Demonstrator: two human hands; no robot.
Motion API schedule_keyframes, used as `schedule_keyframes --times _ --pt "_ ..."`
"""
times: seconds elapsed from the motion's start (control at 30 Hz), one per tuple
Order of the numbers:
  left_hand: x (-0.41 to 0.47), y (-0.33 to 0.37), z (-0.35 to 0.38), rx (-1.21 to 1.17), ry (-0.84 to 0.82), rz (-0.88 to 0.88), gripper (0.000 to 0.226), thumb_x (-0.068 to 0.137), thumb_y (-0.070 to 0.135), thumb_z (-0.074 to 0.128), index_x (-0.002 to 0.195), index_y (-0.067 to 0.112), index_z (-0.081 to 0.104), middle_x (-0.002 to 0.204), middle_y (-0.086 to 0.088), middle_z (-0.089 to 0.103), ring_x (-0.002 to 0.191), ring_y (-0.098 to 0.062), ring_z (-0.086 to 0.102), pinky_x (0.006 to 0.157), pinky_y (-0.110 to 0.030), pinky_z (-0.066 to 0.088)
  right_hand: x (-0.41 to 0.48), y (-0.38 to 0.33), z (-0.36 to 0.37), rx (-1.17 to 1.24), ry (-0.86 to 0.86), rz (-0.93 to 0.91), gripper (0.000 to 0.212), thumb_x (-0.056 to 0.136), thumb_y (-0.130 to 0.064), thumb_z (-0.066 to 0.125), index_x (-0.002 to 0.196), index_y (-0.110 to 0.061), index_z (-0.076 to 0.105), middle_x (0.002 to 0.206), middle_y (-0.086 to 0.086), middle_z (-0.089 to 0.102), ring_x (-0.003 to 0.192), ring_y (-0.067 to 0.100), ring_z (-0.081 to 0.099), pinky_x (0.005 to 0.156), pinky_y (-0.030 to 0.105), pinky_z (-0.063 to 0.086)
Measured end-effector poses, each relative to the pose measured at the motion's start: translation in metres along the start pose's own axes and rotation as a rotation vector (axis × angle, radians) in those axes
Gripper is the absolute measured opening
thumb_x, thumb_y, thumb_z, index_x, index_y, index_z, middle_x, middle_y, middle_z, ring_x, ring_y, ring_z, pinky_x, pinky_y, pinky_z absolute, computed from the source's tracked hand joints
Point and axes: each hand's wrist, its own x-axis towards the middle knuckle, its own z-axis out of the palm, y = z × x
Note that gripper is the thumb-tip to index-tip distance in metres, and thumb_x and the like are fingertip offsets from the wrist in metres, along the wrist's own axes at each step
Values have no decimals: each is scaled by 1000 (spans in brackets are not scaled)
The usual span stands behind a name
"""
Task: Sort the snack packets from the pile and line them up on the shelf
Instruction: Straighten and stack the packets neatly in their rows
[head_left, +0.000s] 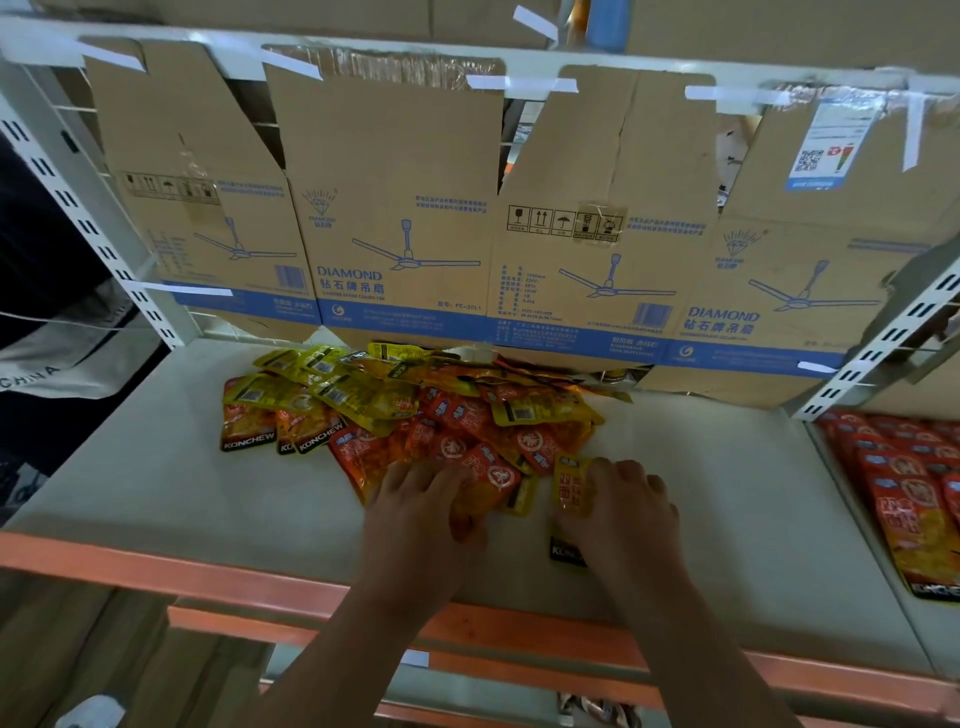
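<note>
A pile of yellow, orange and red snack packets lies in the middle of the white shelf, against the cardboard at the back. My left hand lies on an orange packet at the pile's front edge, fingers curled over it. My right hand covers a yellow packet that lies apart from the pile, its black lower end showing under my palm. Whether the right fingers pinch it is hidden.
Flattened fan cartons are taped across the back of the shelf. On the neighbouring shelf to the right, red packets lie in rows. An orange beam runs along the shelf's front edge. A perforated upright divides the two shelves.
</note>
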Motion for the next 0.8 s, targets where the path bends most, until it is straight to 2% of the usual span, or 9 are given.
schedule_keyframes --times 0.17,0.37,0.53,0.6,0.7,0.8 --pt "-5 9 2 -41 1 -13 48 76 51 70 116 25 71 119 3 70 109 -27 60 90 -46 53 6 3 -5 22 -61 -6 51 81 -45 64 126 -28 49 118 0 51 111 27 49 88 40 46" --pt "-8 19 5 -71 8 20 49 71 48 73 114 25 71 118 6 69 107 -23 58 87 -45 53 8 15 -7 60 -56 7 51 80 -48 64 125 -28 49 119 -1 52 111 26 49 89 40 45" --pt "1 34 9 -105 22 26 48 74 48 74 116 25 69 118 7 68 109 -21 57 91 -41 51 12 25 -13 148 -76 49 37 77 -35 68 109 -27 52 108 0 58 97 26 51 79 38 48" --pt "7 42 13 -116 5 42 49 75 48 74 118 25 69 119 6 68 111 -23 56 94 -41 49 12 35 -16 195 -104 67 40 75 -31 69 110 -27 51 108 1 57 94 25 47 73 35 43" --pt "20 59 20 -163 -27 99 48 76 49 72 117 25 69 116 6 66 109 -23 56 95 -40 46 5 54 -28 292 -19 116 48 72 -30 73 117 -26 55 107 0 58 96 25 50 72 33 42" --pt "32 82 28 -235 -69 190 45 78 47 72 118 30 64 117 7 63 109 -19 54 90 -37 46 -11 75 -47 340 119 188 50 72 -31 77 118 -25 58 107 0 62 97 25 54 79 37 48"
